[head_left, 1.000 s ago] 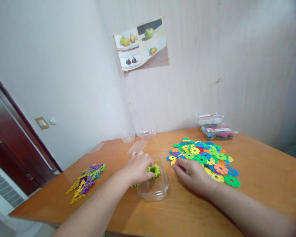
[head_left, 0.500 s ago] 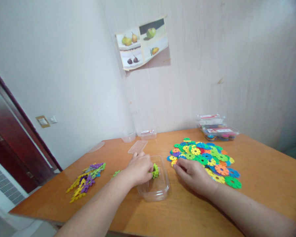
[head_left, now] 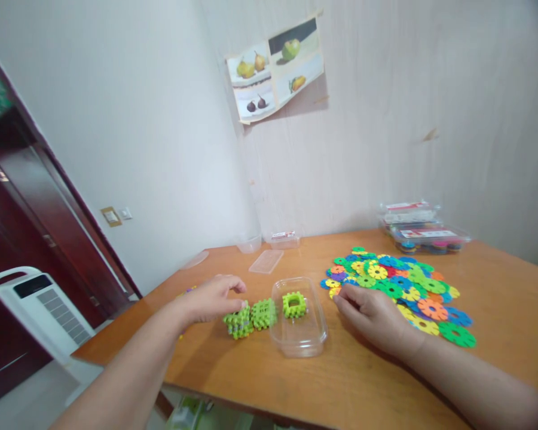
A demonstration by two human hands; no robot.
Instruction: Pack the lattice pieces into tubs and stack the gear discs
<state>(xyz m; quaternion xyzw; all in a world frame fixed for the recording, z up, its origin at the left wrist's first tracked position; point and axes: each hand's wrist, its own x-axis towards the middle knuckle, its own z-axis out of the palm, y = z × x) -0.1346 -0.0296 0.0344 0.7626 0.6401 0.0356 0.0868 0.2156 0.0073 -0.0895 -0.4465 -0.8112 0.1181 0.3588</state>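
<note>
My left hand [head_left: 215, 297] is over a stacked block of green plastic building pieces [head_left: 238, 321], fingers apart, the thumb at its top edge. Beside that block stands another lattice-like green block [head_left: 264, 314]. A square green ring of joined pieces [head_left: 294, 305] sits inside a clear plastic box [head_left: 302, 341]. My right hand [head_left: 379, 316] rests on the table, loosely curled with nothing visible in it. Its fingertips are at the near left edge of a pile of colourful flower-shaped discs [head_left: 391, 285].
Clear packs of discs [head_left: 425, 233] are stacked at the back right. A flat clear lid [head_left: 266, 261] lies behind the box, with clear containers [head_left: 250, 242] by the wall. A few yellow and purple pieces show past my left forearm. A white appliance [head_left: 49, 316] stands left of the table.
The view has swung left. My left hand has left the green ring in the clear box and moved left to the stacked green block. My right hand stays beside the discs.
</note>
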